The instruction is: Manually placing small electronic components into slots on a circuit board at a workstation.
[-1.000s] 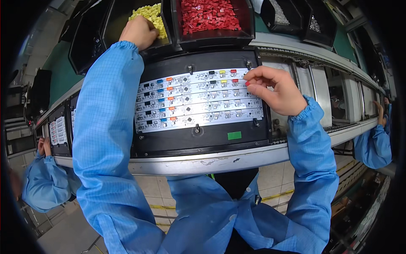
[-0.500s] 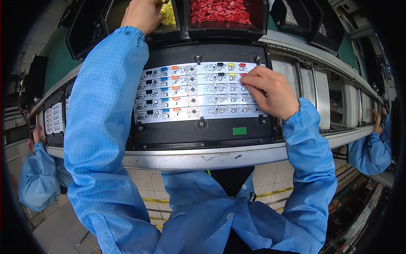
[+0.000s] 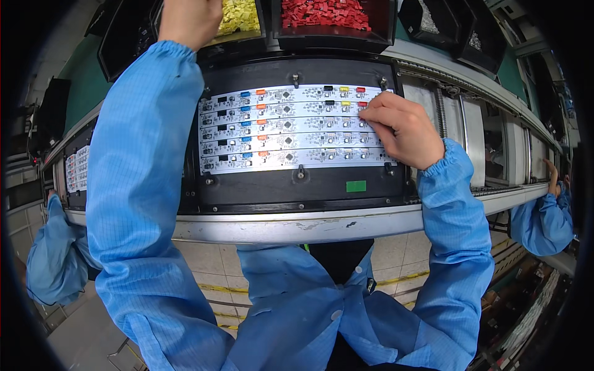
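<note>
My right hand [image 3: 405, 131] is closed in a pinch at the right end of the white circuit boards [image 3: 303, 126]. Its fingertips are at the lower edge of a red connector [image 3: 362, 104] on the second board from the top; whatever lies between them is hidden. Left of that connector sit a yellow connector [image 3: 346, 103] and a black connector [image 3: 329, 103]; the top board carries the same three colours. My left hand [image 3: 190, 23] is at the top edge, beside the bin of yellow connectors [image 3: 239, 17], its fingers mostly out of sight.
A black bin of red connectors [image 3: 325, 15] stands behind the black fixture [image 3: 253, 189] that holds the boards. Metal rails [image 3: 260, 229] run along the front. More dark bins [image 3: 427, 25] are at the back right. Co-workers' blue sleeves [image 3: 541, 222] show at both sides.
My left hand has moved left and up, away from the yellow connectors. My right hand stays pinched by the second board's red connector; the whole view has shifted slightly.
</note>
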